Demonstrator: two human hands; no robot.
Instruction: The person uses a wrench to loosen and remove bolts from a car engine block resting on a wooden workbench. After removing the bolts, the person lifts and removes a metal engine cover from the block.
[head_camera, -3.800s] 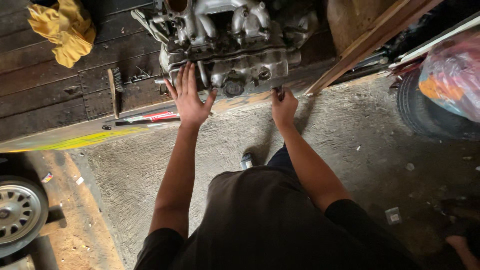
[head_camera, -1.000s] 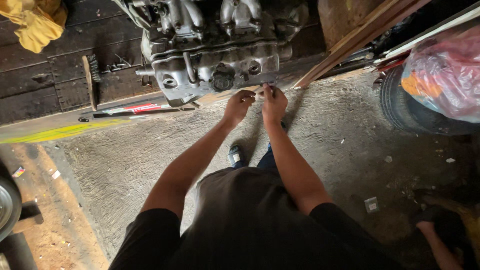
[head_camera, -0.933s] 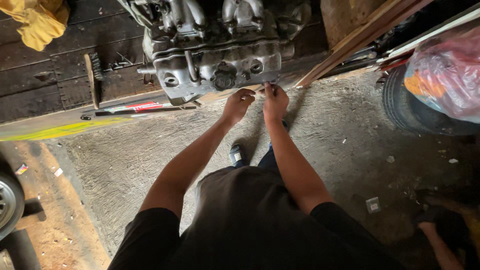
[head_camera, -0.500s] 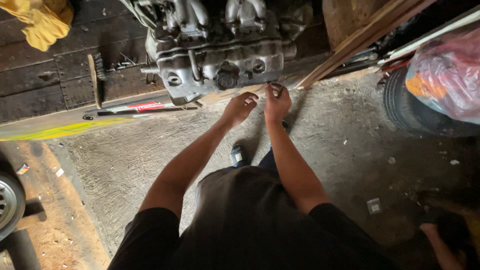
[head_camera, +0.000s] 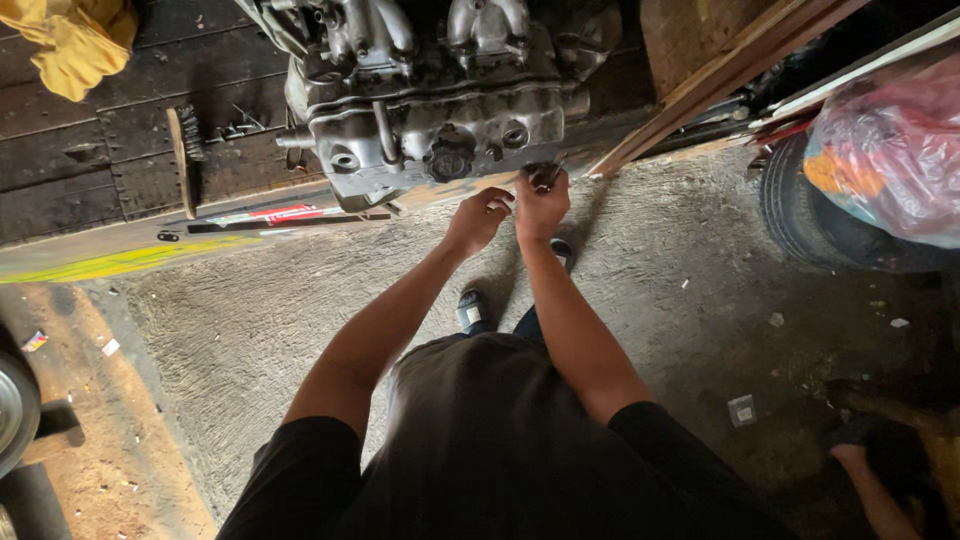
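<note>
Change since the earliest picture: the left hand (head_camera: 478, 218), then spread flat with fingers splayed under the engine, is now drawn in beside the right hand (head_camera: 541, 203); both are brought together at the lower front edge of the engine block (head_camera: 440, 130). Over the last second the hands are kept at nearly the same spot, the view shifted only slightly.

Right hand: clenched around a small dark metal tool (head_camera: 546, 175), whose tip is seen just above the knuckles, touching or just under the engine's lower right corner. The kind of tool cannot be told.

Left hand: curled, fingers bent inward, set just beside the right hand. Whether anything is grasped in it cannot be told.

Engine block: grey cast metal, stood on dark wooden planks (head_camera: 90, 170), its front face with round ports turned toward the person.

Surroundings:
- Yellow cloth (head_camera: 70, 45), lying on the planks at upper left.
- Wire brush (head_camera: 182, 160), lying on the planks left of the engine.
- Long flat strip with red and yellow markings (head_camera: 200, 225), laid along the plank edge.
- Rough concrete floor (head_camera: 250, 320), below the hands.
- Wooden beams (head_camera: 720, 85), leaned diagonally right of the engine.
- Tyre (head_camera: 800, 215), at right, with a clear plastic bag (head_camera: 890, 150) of coloured contents resting on it.
- Wheel (head_camera: 15, 410), at far left edge.
- Another person's hand (head_camera: 860, 465), at lower right, well apart.
</note>
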